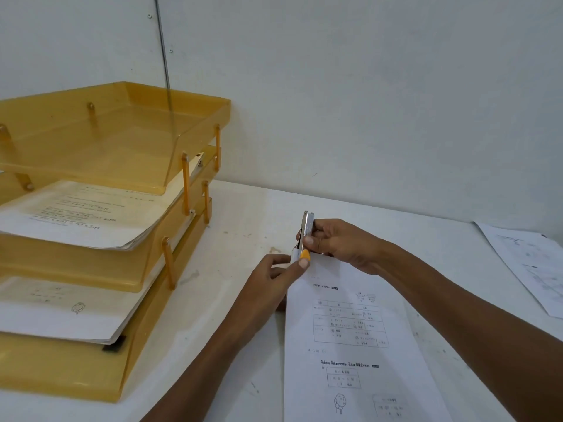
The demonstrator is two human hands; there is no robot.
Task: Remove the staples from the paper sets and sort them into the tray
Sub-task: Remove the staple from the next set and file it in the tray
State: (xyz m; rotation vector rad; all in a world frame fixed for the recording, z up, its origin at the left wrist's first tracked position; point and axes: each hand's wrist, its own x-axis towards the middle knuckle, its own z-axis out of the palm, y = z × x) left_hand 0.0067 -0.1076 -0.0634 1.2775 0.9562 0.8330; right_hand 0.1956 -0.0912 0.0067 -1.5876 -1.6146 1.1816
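Right hand [344,245]: fingers and thumb curled round the upper half of the staple remover, gripping it.
Staple remover [306,231]: a metal tool standing nearly upright, with its orange end down at the top left corner of the paper set.
Left hand [268,284]: thumb and forefinger pinch that same corner, and the thumb tip touches the tool's orange end.
Paper set [350,330]: printed sheets lying on the table [243,214]. Its long axis runs from the person toward the wall, and both hands meet at the far left corner.
Staple: too small to make out; it is probably under the tool's end.
Governing relation: the work point lies directly between the two hands, so the pull looks to depend on the left hand's pinch bracing the corner while the right hand levers.
Tray [189,102]: a three-tier amber plastic unit on the table, well to the left of the hands. The left hand is the nearer one for the transfer.
Top tier [122,123]: no paper shows in it from this angle.
Middle tier [128,266]: holds a stack of printed sheets whose front edge overhangs and curls.
Bottom tier [91,379]: holds another stack, with a small drawing on its top sheet.
Loose sheets [533,263]: lying at the far right of the table, well apart from the hands.
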